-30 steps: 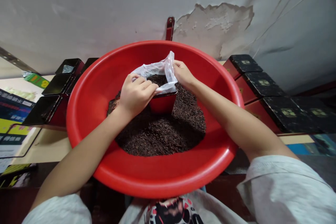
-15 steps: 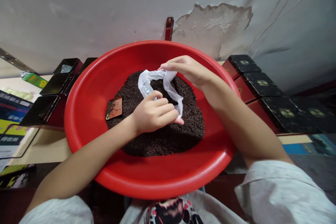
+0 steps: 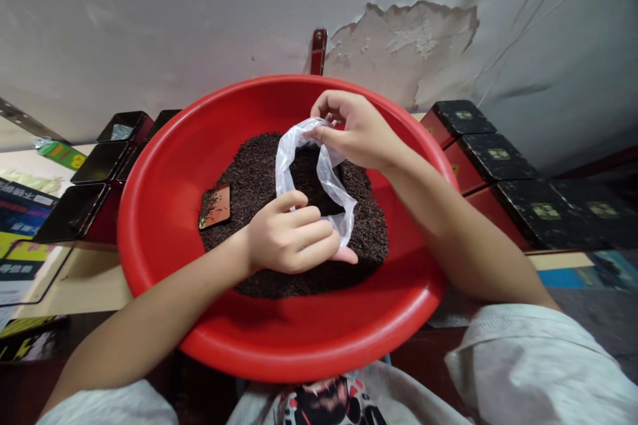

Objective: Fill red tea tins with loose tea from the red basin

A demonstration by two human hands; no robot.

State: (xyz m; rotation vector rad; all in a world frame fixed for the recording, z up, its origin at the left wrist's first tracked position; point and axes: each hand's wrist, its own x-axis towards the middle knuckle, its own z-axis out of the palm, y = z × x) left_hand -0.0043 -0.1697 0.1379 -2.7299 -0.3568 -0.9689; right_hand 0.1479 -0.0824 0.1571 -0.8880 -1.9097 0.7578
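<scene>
A clear plastic bag [image 3: 285, 163] stands with its mouth spread over dark, dry shreds that look like loose tea [image 3: 254, 166], heaped in a big red basin [image 3: 164, 212]. Dark shreds also show inside the bag's mouth. My left hand [image 3: 294, 232] is closed on the near edge of the bag, fingers curled and one digit sticking out to the right. At the far edge, my right hand [image 3: 356, 129] pinches the plastic between thumb and fingers. The bag's lower part is hidden.
An orange-faced lid [image 3: 216, 206] sprinkled with shreds lies at the heap's left side. Open dark tins [image 3: 104, 161] stand left of the basin, and closed red-and-black tins [image 3: 498, 156] stand to its right. A peeling wall [image 3: 409, 40] rises behind.
My right hand has gone from lying flat by the bag's far edge to pinching it. The bag's mouth is wider and has shifted slightly right. My left hand keeps its hold, slightly lower.
</scene>
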